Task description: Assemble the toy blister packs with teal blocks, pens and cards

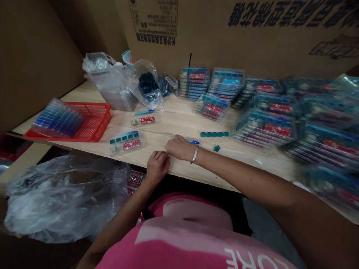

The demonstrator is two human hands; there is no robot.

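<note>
Left hand (157,167) rests at the worktop (174,121) edge, fingers curled on nothing visible; right hand (179,148) bends over a blue strip (193,142), grip unclear, near teal blocks (214,134).

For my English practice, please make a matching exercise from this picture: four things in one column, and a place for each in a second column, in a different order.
Things:
1. Red mesh basket
2. Row of small teal pieces
3. Metal bangle
4. Crumpled clear plastic bag

Places:
A. On the table, beyond the right hand
B. Around the wrist of that hand
C. At the table's left end, holding stacked blue packs
D. Below the table edge, at the left

Pairs: 1-C, 2-A, 3-B, 4-D
</note>
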